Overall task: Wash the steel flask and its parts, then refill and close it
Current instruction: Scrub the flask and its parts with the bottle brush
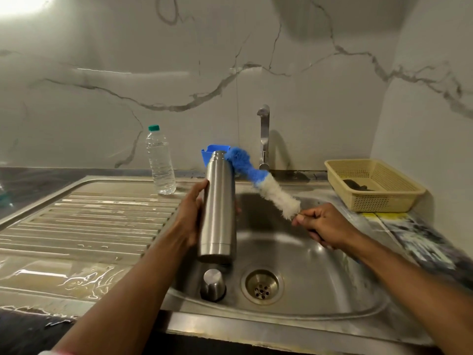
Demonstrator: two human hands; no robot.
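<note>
- My left hand (pixel 190 216) is wrapped round the middle of the steel flask (pixel 218 208), holding it upright above the sink basin (pixel 320 272), uncapped, its mouth facing up.
- My right hand (pixel 323 225) is closed round the handle of the bottle brush (pixel 261 183), pinching it just below the white bristles.
- The brush slants up to the left; its blue bristle tip sits right at the flask's neck, beside the mouth rather than inside it as far as I can tell.
- The flask's steel cap (pixel 213 284) stands in the basin, near the drain (pixel 261 286) and below the flask.
- I judge I'm at the scrubbing stage: the cap is off, but I see no foam on the flask.
- The tap (pixel 264 137) shows no water running; the draining board (pixel 84 226) to my left is wet.
- Still left, as I see it: brush the inside, wash the cap, rinse both, refill and screw the cap on.
- A full plastic water bottle (pixel 160 161) with a green cap stands on the back edge of the draining board; it may serve for the refill.
- A cream plastic basket (pixel 373 185) sits to the right of the sink, with something dark in it.
</note>
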